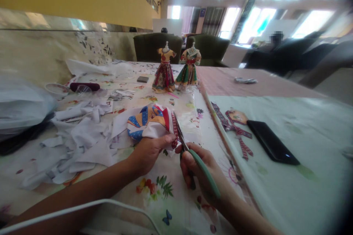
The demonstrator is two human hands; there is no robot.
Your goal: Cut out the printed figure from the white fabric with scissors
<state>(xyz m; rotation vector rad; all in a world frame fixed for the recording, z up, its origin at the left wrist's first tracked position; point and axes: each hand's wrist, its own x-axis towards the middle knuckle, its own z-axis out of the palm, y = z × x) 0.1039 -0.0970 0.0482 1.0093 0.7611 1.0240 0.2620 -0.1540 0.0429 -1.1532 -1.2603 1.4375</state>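
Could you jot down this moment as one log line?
left hand: holds printed cloth | right hand: holds scissors, blades at cloth edge | nearby: paper scraps, phone, two doll dresses

Quick count of what's on my table right now. Two little dress-form mannequins, one in a yellow-top dress and one in a green-skirt dress. One pair of green-handled scissors, in my right hand. One printed paper piece, in my left hand. One black phone. Two patterned ribbon strips lying crossed beside one small orange cutout. One small dark block, one maroon case, one white cup. White paper scraps: one big pile, too many to count. Two green armchairs behind.
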